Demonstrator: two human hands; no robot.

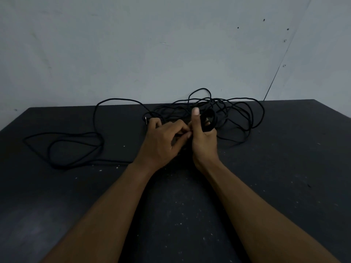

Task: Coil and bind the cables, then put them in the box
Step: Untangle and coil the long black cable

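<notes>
The right hand (204, 137) is clenched on a small coil (209, 120) of black cable, loop plane upright, thumb raised. The left hand (163, 139), touching it from the left, pinches what appears to be the feeding strand. Loose cable (237, 114) lies tangled on the table (284, 168) just beyond and right of the grip; a second run (76, 147) trails far left. No box is visible.

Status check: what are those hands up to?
Right hand grips small coil. Left hand pinches cable beside it. Loose cable sprawls across table.
</notes>
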